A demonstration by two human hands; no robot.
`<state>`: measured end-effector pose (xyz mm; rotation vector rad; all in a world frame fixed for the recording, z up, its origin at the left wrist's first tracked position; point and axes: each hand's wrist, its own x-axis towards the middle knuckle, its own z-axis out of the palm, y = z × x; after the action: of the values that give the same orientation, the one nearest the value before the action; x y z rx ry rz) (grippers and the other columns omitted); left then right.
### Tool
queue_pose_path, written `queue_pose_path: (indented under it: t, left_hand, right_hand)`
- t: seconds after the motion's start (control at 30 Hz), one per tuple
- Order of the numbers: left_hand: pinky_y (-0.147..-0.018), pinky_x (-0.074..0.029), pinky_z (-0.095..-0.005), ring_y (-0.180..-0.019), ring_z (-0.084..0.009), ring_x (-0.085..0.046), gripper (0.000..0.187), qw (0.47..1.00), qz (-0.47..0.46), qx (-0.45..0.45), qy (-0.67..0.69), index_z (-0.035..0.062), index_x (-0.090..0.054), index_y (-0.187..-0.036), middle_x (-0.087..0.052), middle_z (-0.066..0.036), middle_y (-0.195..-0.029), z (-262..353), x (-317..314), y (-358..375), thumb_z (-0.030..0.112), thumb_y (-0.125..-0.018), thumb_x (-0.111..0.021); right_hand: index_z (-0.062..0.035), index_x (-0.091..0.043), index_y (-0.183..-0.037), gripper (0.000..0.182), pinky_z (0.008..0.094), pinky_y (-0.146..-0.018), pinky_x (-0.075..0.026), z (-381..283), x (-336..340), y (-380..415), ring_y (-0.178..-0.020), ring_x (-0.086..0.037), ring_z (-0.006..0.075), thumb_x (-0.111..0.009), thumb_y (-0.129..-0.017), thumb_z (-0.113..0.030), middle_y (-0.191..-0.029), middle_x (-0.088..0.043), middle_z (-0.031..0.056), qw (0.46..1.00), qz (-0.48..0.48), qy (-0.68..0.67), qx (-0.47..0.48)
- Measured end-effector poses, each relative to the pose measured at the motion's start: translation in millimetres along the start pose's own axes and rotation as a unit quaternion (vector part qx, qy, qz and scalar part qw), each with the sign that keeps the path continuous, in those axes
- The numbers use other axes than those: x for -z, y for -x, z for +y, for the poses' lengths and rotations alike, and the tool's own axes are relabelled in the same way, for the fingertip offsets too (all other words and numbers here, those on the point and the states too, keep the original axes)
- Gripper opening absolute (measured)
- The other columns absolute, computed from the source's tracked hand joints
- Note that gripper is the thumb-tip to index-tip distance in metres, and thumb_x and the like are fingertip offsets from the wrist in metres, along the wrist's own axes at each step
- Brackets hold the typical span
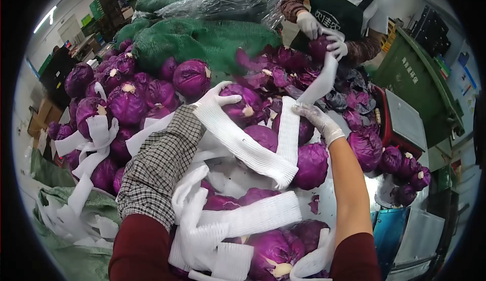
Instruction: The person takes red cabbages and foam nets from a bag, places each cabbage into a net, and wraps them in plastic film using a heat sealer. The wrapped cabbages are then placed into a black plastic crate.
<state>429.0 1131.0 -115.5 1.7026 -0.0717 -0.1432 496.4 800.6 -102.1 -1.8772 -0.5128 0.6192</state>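
My left hand, in a white glove, grips the side of a purple cabbage. A white foam net sleeve runs from beneath that hand down to the right. My right hand, in a thin glove, has its fingertips closed at the upper part of another white foam sleeve, which stands nearly upright. The lower ends of both sleeves meet above a cabbage. Further loose sleeves lie over cabbages nearer to me.
Cabbages are heaped at left beside a green mesh sack. Across the table, a person in gloves holds a cabbage above loose leaves. A red-rimmed container and green bin stand right.
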Motion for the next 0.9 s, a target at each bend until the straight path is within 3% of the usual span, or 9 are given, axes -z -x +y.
queue_pose_path:
  t: [0.1,0.17,0.2,0.27,0.47,0.53,0.67,0.77,0.9]
  left_hand:
    - [-0.095,-0.038,-0.0316,-0.110,-0.0205,-0.047,0.055,0.963,0.002,-0.123,-0.240,0.0116,-0.042,-0.126,-0.049,-0.011,-0.120,15,-20,25,0.021,-0.077,-0.066]
    - [-0.095,-0.038,-0.0321,-0.110,-0.0239,-0.049,0.047,0.846,-0.071,-0.229,-0.476,0.0147,-0.046,-0.123,-0.047,-0.010,-0.121,23,-34,40,0.020,-0.078,-0.061]
    - [-0.095,-0.038,-0.0323,-0.110,-0.0255,-0.050,0.044,0.783,-0.113,-0.275,-0.547,0.0163,-0.048,-0.121,-0.046,-0.010,-0.122,21,-46,44,0.019,-0.078,-0.058]
    - [-0.095,-0.037,-0.0320,-0.110,-0.0285,-0.049,0.038,0.880,-0.155,-0.281,-0.350,0.0184,-0.055,-0.115,-0.043,-0.011,-0.125,-8,-74,38,0.022,-0.078,-0.057]
    - [-0.103,-0.024,-0.0367,-0.124,-0.0227,-0.033,0.041,0.801,-0.161,-0.449,-0.363,0.0148,-0.056,-0.117,-0.038,-0.010,-0.134,-16,-150,45,0.032,-0.080,-0.058]
    - [-0.106,-0.019,-0.0392,-0.130,-0.0220,-0.022,0.054,0.932,-0.217,-0.253,-0.145,0.0142,-0.049,-0.124,-0.032,-0.009,-0.139,-12,-163,49,0.036,-0.077,-0.063]
    - [-0.105,-0.025,-0.0340,-0.123,-0.0200,-0.039,0.069,0.965,-0.170,0.068,-0.186,0.0081,-0.039,-0.131,-0.050,-0.007,-0.125,79,-122,71,0.038,-0.075,-0.067]
    - [-0.098,-0.030,-0.0417,-0.111,-0.0231,-0.048,0.066,0.818,-0.030,0.034,-0.573,0.0143,-0.042,-0.127,-0.058,-0.013,-0.110,43,-28,71,0.045,-0.073,-0.062]
    - [-0.094,-0.032,-0.0470,-0.096,-0.0265,-0.057,0.060,0.626,-0.012,0.031,-0.779,0.0206,-0.047,-0.122,-0.062,-0.016,-0.097,-49,26,141,0.056,-0.074,-0.051]
  right_hand:
    - [0.0027,-0.054,-0.114,0.056,0.0259,-0.097,-0.032,9,-14,19,-0.107,-0.050,0.0163,-0.057,-0.082,-0.043,-0.115,-0.057,0.0114,0.997,-0.061,-0.007,0.036]
    - [0.0013,-0.054,-0.113,0.056,0.0293,-0.093,-0.037,59,-13,41,-0.106,-0.050,0.0177,-0.057,-0.082,-0.044,-0.112,-0.058,0.0118,0.987,-0.150,-0.056,0.031]
    - [0.0012,-0.053,-0.114,0.058,0.0304,-0.089,-0.039,-19,-24,90,-0.102,-0.051,0.0191,-0.059,-0.080,-0.045,-0.111,-0.056,0.0114,0.980,-0.173,0.090,-0.051]
    - [-0.0009,-0.054,-0.112,0.052,0.0288,-0.083,-0.041,14,-26,128,-0.093,-0.052,0.0167,-0.065,-0.078,-0.039,-0.100,-0.054,0.0073,0.976,-0.095,0.175,0.088]
    - [0.0008,-0.059,-0.085,0.028,0.0242,-0.067,-0.042,36,11,213,-0.075,-0.050,0.0100,-0.069,-0.075,-0.023,-0.077,-0.055,0.0024,0.994,-0.053,0.050,-0.076]
    - [-0.0011,-0.057,-0.076,0.023,0.0235,-0.062,-0.039,54,11,227,-0.069,-0.048,0.0084,-0.067,-0.076,-0.022,-0.070,-0.053,-0.0002,0.993,0.038,0.037,-0.103]
    - [-0.0036,-0.055,-0.069,0.022,0.0212,-0.058,-0.037,17,12,239,-0.062,-0.046,0.0060,-0.068,-0.075,-0.021,-0.066,-0.052,-0.0014,0.995,0.067,0.012,-0.069]
    - [-0.0040,-0.056,-0.067,0.021,0.0214,-0.057,-0.036,2,8,250,-0.061,-0.045,0.0057,-0.069,-0.074,-0.019,-0.065,-0.053,-0.0013,0.995,0.037,-0.019,-0.091]
    - [-0.0045,-0.056,-0.068,0.017,0.0213,-0.057,-0.035,14,16,257,-0.060,-0.044,0.0056,-0.069,-0.072,-0.015,-0.063,-0.052,-0.0025,0.995,0.019,0.003,-0.093]
